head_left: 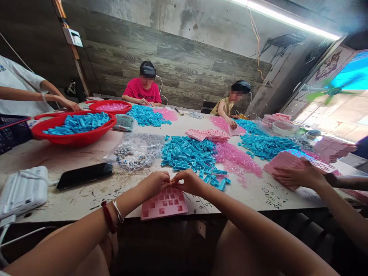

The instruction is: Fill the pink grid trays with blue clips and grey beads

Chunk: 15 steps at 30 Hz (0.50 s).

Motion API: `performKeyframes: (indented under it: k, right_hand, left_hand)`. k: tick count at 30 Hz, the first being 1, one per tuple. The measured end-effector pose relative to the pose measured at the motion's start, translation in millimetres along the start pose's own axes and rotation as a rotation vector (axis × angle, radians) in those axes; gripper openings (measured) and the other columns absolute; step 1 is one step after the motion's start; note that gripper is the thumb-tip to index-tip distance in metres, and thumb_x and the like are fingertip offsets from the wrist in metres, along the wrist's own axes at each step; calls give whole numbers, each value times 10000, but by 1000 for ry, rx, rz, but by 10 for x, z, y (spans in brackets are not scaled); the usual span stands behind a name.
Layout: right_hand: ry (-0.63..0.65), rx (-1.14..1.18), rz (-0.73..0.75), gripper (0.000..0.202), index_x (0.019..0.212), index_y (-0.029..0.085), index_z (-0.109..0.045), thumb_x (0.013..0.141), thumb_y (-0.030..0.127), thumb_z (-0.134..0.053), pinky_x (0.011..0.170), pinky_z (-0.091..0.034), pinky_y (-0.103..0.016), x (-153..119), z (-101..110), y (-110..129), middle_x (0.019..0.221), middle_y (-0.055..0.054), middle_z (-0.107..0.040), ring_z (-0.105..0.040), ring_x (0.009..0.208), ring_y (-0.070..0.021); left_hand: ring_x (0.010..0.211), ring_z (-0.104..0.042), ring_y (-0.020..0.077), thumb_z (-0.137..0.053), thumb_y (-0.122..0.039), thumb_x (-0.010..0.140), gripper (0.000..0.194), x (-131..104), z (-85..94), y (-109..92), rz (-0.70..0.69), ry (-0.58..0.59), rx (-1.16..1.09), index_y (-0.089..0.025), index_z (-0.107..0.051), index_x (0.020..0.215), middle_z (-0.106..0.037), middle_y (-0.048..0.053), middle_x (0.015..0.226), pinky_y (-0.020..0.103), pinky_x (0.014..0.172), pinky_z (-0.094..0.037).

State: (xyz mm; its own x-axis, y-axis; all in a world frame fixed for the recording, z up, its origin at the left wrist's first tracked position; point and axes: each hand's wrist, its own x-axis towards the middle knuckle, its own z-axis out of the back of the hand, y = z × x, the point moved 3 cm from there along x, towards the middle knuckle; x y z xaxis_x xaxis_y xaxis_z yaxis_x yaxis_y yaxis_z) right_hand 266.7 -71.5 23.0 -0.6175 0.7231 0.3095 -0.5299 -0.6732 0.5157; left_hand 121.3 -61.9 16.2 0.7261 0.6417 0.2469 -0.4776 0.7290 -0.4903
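My left hand [157, 181] and my right hand [186, 181] meet above the far edge of a pink plastic tray with square holes [164, 203]. Fingers on both hands are pinched together; what lies between them is hidden or too small to make out. The tray rests at the table's front edge, tilted slightly in the picture. Just beyond my hands is a heap of blue plastic pieces [186, 153], with a few loose ones to the right. Small pink clear pieces [237, 161] spread out beside that heap.
A plastic bag of small metallic parts [138, 151], a black phone [84, 175] and a white power bank [25, 189] lie left. Red basins [74, 140] stand behind. At right, another person's hands [307, 176] hold stacked pink trays [283, 165]. Two people sit across the table.
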Motion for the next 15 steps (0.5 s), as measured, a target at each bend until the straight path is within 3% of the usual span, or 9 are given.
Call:
performKeyframes:
  k: [8,15]
  right_hand:
    - [159,-180,37,63,686,161,-694,707,117,-655,587,-402,-196,112,17,62,688,-40,-683,-601,616,-118]
    - [324,-334,12,117,697,143,-714,704,82,-615,588,-378,-221,249,59,218,668,-58,-678,-583,610,-136]
  left_hand:
    - [600,-512,94,-517,-154,792,211,55,25,29,-111,78,27,-129,-615,607,-577,17,678,191,575,-360]
    - [609,-521,117,-498,-159,764,189,105,39,1,-105,132,-35,-112,-635,642,-624,48,716,219,583,-382]
